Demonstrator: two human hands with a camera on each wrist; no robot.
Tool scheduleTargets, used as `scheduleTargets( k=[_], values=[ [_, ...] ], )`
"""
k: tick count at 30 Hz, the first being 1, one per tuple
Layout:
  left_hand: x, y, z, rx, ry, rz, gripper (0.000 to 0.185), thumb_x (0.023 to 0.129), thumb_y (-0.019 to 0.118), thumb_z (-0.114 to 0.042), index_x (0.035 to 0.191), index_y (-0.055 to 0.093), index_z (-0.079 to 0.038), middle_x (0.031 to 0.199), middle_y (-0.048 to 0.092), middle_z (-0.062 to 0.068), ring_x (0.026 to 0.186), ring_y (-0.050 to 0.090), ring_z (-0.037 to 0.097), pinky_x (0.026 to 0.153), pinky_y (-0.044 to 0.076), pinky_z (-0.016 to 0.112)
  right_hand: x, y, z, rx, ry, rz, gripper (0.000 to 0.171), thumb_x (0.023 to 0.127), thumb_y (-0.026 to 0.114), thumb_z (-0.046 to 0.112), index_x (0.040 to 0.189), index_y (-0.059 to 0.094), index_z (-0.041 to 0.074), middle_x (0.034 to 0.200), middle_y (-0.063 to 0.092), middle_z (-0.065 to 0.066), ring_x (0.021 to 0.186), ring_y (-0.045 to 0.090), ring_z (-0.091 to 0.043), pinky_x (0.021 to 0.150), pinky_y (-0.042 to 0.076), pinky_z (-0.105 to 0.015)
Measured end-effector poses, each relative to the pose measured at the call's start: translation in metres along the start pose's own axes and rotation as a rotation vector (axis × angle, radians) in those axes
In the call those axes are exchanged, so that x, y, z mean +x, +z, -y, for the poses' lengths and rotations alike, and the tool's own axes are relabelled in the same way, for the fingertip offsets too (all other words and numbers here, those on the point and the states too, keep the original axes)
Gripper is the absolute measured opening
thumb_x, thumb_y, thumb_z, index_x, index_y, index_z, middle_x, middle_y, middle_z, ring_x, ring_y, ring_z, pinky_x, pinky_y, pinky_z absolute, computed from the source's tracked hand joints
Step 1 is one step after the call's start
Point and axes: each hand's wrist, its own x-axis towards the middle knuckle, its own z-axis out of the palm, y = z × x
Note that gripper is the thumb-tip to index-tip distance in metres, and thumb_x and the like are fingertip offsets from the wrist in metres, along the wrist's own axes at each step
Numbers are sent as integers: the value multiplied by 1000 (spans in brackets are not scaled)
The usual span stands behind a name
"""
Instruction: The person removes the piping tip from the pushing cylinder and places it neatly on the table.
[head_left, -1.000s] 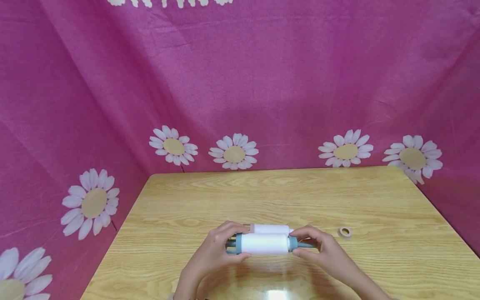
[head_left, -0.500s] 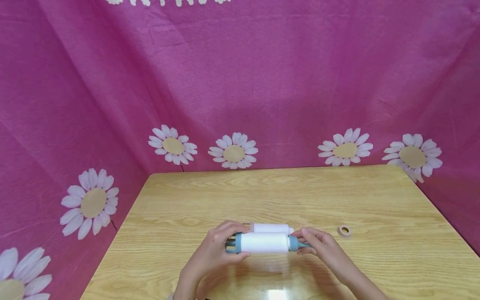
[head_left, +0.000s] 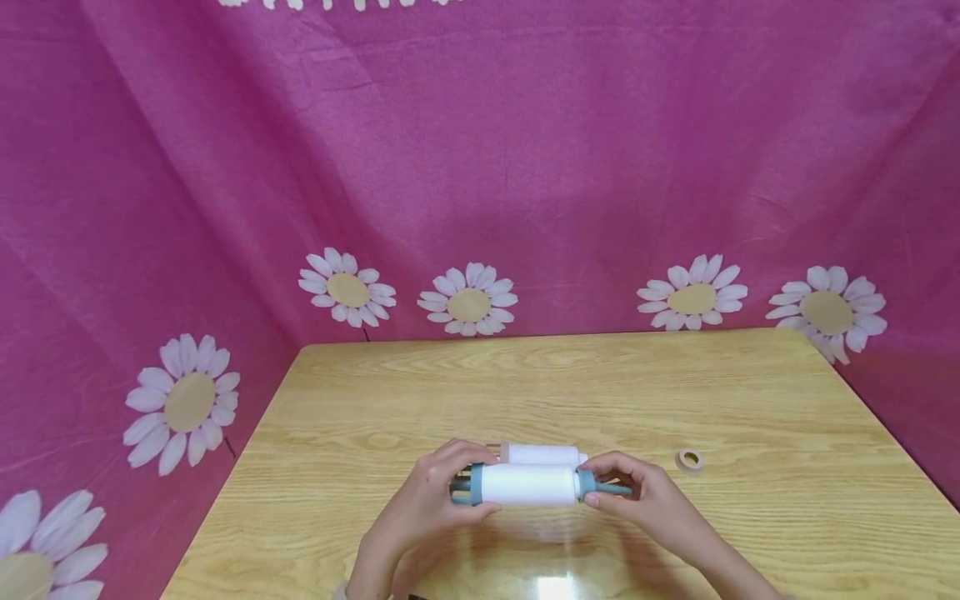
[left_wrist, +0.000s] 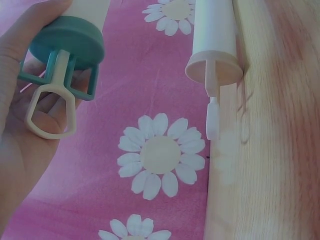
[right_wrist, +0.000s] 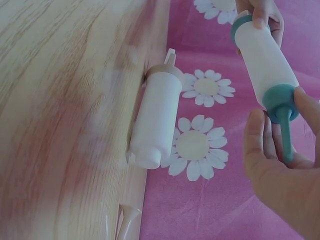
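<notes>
white syringe, teal caps, held level

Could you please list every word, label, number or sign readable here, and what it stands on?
None: no text shows on the teal-capped tube held by the left hand and right hand, the beige-capped tube on the table, the small ring, or the daisy cloth.

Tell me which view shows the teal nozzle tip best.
Right wrist: the teal nozzle tip lies unobstructed beside the right hand. Head view shows it small between fingers. Left wrist shows only the plunger end.
</notes>
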Motion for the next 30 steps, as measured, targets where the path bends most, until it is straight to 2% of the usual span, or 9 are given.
scheduleTargets(
  k=[2,5,11,13,20,27,30],
  values=[
    [0,0,0,-7,-6,2,43,73,87,-20,111,67,-14,116,71,7,103,67,17,84,60,28,-1,0,1,-13,-28,-6,33,91,69,17,119,62,1,122,60,-24,99,63,-3,75,60,-24],
    [0,-1,-1,-12,-21,6,43,73,87,-20,111,67,-14,116,71,7,103,67,18,84,60,28,-1,1,2,-2,-23,-11,33,90,70,17,119,62,1,122,61,-22,99,63,-3,75,60,-24],
    [-1,-2,-1,-3,-25,1,44,71,87,-20,110,67,-14,115,71,6,102,66,17,84,60,27,0,0,-2,5,-18,-3,33,91,69,17,119,62,1,111,65,7,96,63,-2,76,59,-23],
    [-1,-1,0,-3,-25,-1,43,72,87,-19,110,67,-15,114,71,6,102,66,17,84,60,27,-1,-1,-3,10,-30,3,33,92,68,16,119,61,0,108,65,11,96,64,-2,77,59,-22],
    [-3,-1,1,-2,-22,-6,44,71,88,-19,110,67,-14,113,71,4,99,66,15,82,60,29,-2,-3,-4,16,-31,8,31,92,66,15,119,61,-1,107,66,10,96,64,-2,78,58,-21],
    [-6,5,1,15,46,-2,43,70,87,-15,107,65,-12,108,70,3,96,65,13,80,58,25,-3,-12,-2,-23,-26,-92,28,93,66,15,116,62,0,102,67,11,90,63,0,75,55,-19],
    [-7,11,0,21,45,17,42,72,86,-16,108,64,-13,109,69,1,98,64,11,83,57,24,-3,-17,-2,-21,-22,-122,28,93,65,14,118,61,-1,100,66,11,88,63,-1,76,55,-18]
  ],
)
